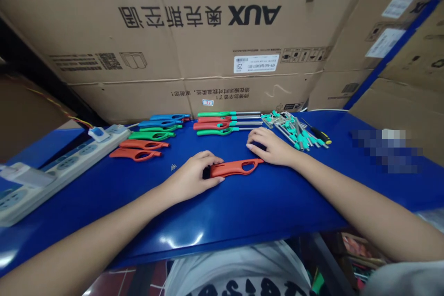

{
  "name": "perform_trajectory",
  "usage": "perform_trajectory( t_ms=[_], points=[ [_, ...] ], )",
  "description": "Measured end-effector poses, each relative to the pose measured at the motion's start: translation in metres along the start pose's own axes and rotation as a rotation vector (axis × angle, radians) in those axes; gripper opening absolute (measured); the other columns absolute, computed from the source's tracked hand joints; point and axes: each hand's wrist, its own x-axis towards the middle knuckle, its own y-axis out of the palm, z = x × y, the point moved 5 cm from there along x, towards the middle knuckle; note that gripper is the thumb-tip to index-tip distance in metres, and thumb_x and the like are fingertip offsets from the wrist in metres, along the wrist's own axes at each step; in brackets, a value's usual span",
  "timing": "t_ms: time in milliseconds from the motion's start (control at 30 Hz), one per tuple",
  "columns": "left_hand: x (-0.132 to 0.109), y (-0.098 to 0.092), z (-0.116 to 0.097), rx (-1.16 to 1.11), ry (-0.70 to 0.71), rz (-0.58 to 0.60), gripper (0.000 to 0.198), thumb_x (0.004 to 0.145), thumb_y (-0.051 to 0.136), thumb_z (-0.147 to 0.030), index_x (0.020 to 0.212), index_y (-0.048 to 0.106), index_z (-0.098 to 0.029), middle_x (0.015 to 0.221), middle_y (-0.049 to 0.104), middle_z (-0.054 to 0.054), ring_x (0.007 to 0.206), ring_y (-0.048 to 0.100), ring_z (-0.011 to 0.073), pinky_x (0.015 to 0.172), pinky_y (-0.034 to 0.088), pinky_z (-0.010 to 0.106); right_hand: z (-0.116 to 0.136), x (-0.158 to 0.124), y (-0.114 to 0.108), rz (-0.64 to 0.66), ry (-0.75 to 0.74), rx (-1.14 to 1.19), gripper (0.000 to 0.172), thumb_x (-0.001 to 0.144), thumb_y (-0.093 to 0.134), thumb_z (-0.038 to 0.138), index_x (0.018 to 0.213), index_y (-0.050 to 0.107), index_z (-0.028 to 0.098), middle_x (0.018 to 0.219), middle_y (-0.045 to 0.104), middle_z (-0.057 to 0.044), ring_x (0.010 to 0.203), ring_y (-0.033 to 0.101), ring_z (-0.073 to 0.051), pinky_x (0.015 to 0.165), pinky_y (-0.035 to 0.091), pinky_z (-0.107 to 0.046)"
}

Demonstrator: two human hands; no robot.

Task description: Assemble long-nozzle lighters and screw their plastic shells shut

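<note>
An orange lighter handle (pixel 231 168) with an oval trigger hole lies lengthwise on the blue table in front of me. My left hand (pixel 190 173) holds its left end, fingers on the far side and thumb on the near side. By the handle's narrow right tip rests my right hand (pixel 275 148), its fingers curved, thumb apart, nothing seen between them. Just beyond are several long lighters with metal tubes, among them a green lighter (pixel 215 114) and a red lighter (pixel 210 126). Farther right sits a pile of metal tubes with teal parts (pixel 298 134).
Blue, green and orange handles, including an orange handle (pixel 133 154), lie in a row at left. A white power strip (pixel 65 166) with plugs runs along the left side. Right of the tubes lies a yellow-and-black screwdriver (pixel 324 137). Cardboard (pixel 194 55) walls the back.
</note>
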Motion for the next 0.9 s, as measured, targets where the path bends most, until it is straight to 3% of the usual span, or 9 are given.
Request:
perform_trajectory(
  t_ms=[100,200,367,900],
  points=[
    [0.000,0.004,0.003,-0.022,-0.007,-0.056,0.035,0.085,0.073,-0.033,0.117,0.070,-0.018,0.107,0.066,0.007,0.093,0.064,0.0211,0.088,0.054,0.036,0.016,0.001,-0.007,-0.010,-0.069,0.092,0.022,0.095,0.059,0.039,0.087,0.059,0.019,0.091,0.061,-0.007,0.090,0.055,-0.021,0.085,0.047,-0.037],
    [0.001,0.004,0.005,-0.020,-0.012,-0.096,0.036,0.087,0.072,-0.036,0.118,0.069,-0.019,0.108,0.065,0.007,0.096,0.064,0.0222,0.089,0.054,0.038,0.026,-0.001,-0.005,0.085,-0.114,0.087,0.028,0.088,0.069,0.044,0.088,0.058,0.019,0.088,0.059,-0.005,0.085,0.054,-0.019,0.076,0.045,-0.032],
    [0.003,0.003,0.009,-0.003,-0.012,-0.121,0.037,0.087,0.071,-0.038,0.119,0.069,-0.020,0.109,0.065,0.007,0.100,0.063,0.0237,0.090,0.054,0.039,0.022,-0.007,0.005,0.199,-0.056,0.033,0.027,0.093,0.063,0.046,0.087,0.059,0.020,0.088,0.060,-0.003,0.071,0.054,-0.014,0.062,0.038,-0.027],
    [0.005,0.004,0.012,-0.041,0.016,-0.153,0.038,0.088,0.069,-0.034,0.123,0.066,-0.019,0.117,0.065,0.009,0.104,0.064,0.0231,0.097,0.053,0.040,0.016,-0.004,0.003,0.208,0.109,0.218,0.036,0.086,0.070,0.050,0.077,0.057,0.019,0.071,0.058,0.001,0.062,0.048,-0.012,0.058,0.037,-0.024]
  ],
)
